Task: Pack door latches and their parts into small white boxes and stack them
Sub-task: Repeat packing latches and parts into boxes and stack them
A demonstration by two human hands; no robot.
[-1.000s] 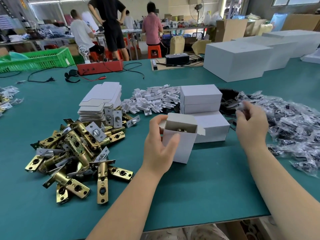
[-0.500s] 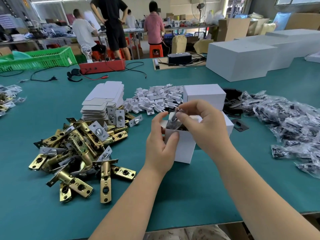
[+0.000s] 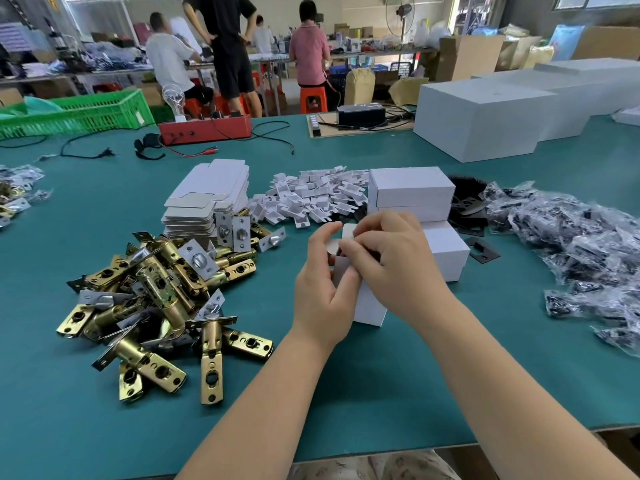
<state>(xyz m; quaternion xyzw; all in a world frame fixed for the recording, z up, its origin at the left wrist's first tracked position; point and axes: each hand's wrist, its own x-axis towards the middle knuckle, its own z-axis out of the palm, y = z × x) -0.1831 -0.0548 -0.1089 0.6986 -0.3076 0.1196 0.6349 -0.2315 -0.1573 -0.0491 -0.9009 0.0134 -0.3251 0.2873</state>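
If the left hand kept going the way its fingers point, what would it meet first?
Probably the stack of closed white boxes just behind the small box that the left hand grips; depth is unclear.

Table teal; small boxes white; latches brass-gold (silver faceplates) — crate green.

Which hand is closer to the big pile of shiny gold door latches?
The left hand. It grips the small white cardboard box on the side facing the pile of brass door latches. The right hand is on the box's top, farther from the pile.
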